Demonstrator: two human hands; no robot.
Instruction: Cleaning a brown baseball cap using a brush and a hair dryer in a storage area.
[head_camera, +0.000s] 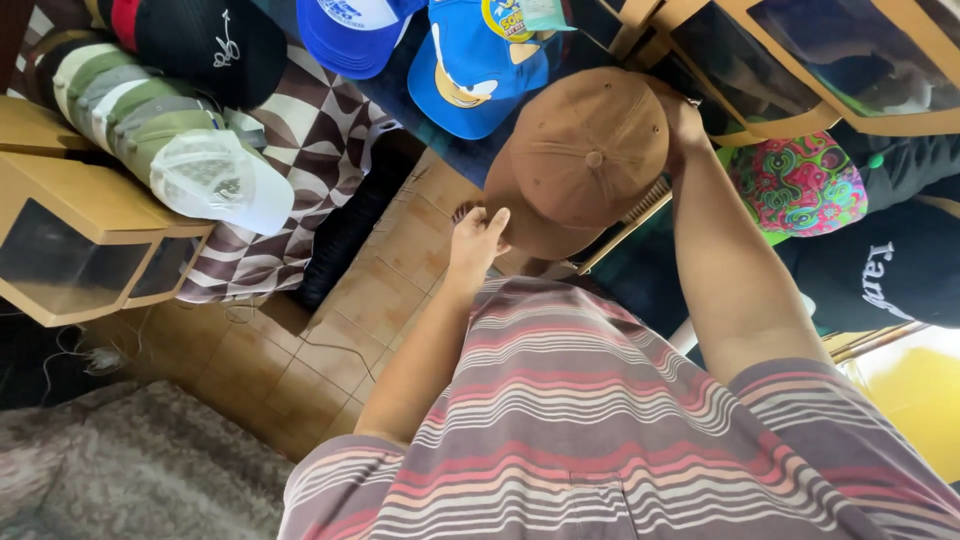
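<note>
Far right, tan window-fronted boxes hold dark shapes you can't make out through the clear panels; another such box sits at the left under a nested stack of caps. You hold the brown cap between both hands, above the tiled floor. Your left hand pinches its brim at the near left edge, fingers closed on it. Your right hand grips the cap's far right side, mostly hidden behind the crown. Blue caps lie just beyond it.
</note>
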